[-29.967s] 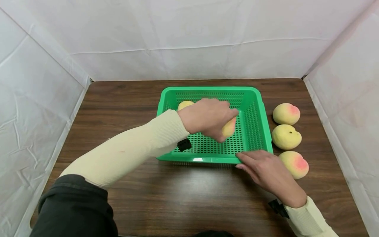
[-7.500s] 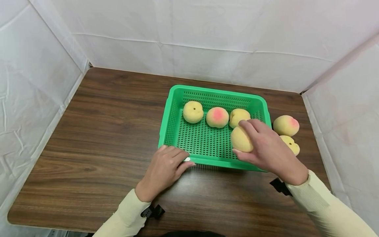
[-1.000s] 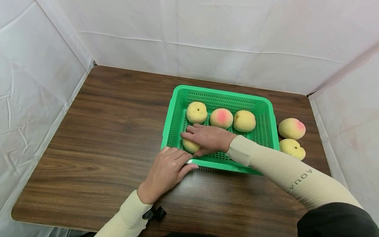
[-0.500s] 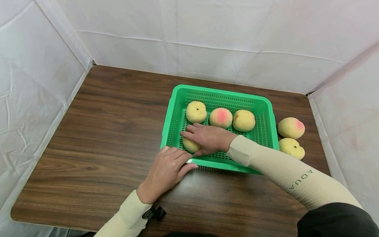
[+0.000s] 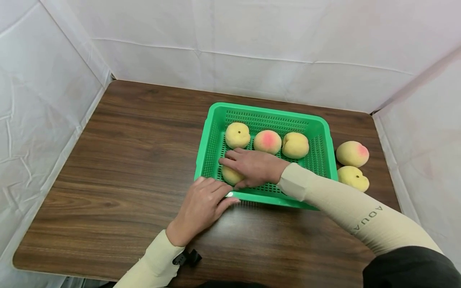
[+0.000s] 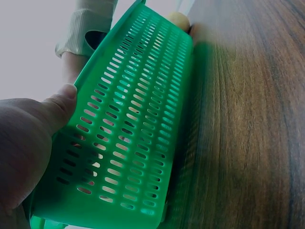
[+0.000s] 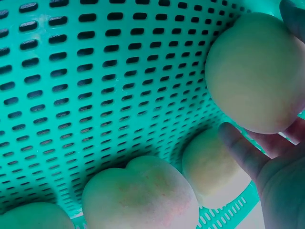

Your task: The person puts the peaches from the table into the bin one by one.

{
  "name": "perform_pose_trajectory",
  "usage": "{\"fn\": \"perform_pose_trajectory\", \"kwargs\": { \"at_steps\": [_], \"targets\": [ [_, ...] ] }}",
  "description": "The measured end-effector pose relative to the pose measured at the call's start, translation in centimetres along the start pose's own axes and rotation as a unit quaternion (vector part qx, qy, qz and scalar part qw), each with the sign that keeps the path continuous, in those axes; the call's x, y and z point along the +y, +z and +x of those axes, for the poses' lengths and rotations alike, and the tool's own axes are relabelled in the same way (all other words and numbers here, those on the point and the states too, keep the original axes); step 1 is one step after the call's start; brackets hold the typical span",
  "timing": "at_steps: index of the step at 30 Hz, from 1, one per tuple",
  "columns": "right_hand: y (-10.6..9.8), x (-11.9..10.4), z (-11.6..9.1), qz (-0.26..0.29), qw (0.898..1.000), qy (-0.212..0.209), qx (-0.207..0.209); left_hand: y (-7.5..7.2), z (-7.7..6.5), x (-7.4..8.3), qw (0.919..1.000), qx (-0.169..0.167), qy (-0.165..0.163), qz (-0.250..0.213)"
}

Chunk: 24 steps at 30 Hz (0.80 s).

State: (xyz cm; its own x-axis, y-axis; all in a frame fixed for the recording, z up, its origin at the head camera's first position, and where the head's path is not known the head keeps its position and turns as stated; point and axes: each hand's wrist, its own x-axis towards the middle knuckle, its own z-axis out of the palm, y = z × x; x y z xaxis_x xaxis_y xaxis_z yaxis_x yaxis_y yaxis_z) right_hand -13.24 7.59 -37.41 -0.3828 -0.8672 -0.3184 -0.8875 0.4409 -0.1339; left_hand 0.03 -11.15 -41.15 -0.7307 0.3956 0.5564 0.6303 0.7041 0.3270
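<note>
A green perforated plastic basket [image 5: 266, 109] sits on the table. My right hand [image 5: 257, 168] reaches into its front left corner and holds a yellow peach [image 5: 231, 177], partly hidden under the fingers. In the right wrist view that peach [image 7: 255, 71] lies between the thumb and the fingers. Along the back of the basket stand three more peaches in a row: one yellow [image 5: 237, 135], one with a pink blush [image 5: 267, 141], one creased [image 5: 295, 145]. My left hand [image 5: 201, 208] grips the front rim near the left corner, its thumb [image 6: 62, 102] outside the wall.
Two peaches, one pink-tipped [image 5: 352, 154] and one yellow [image 5: 353, 179], rest on the brown wooden table [image 5: 119, 172] just right of the basket. White cloth walls [image 5: 216, 36] enclose the table at the back and both sides.
Since 7.5 s ago my right hand has carried the peach leftward to the basket's front left corner. Thirty seconds ago my left hand was inside and my right on the rim. The last second shows almost no motion.
</note>
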Motion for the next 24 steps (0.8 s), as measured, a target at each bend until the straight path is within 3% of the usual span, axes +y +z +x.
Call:
{"fn": "perform_pose_trajectory", "kwargs": {
  "at_steps": [24],
  "targets": [
    [-1.4, -0.4, -1.6, -0.014, 1.000, 0.006, 0.022, 0.1, 0.0, 0.0, 0.9999, 0.009, 0.007, -0.001]
  ]
}}
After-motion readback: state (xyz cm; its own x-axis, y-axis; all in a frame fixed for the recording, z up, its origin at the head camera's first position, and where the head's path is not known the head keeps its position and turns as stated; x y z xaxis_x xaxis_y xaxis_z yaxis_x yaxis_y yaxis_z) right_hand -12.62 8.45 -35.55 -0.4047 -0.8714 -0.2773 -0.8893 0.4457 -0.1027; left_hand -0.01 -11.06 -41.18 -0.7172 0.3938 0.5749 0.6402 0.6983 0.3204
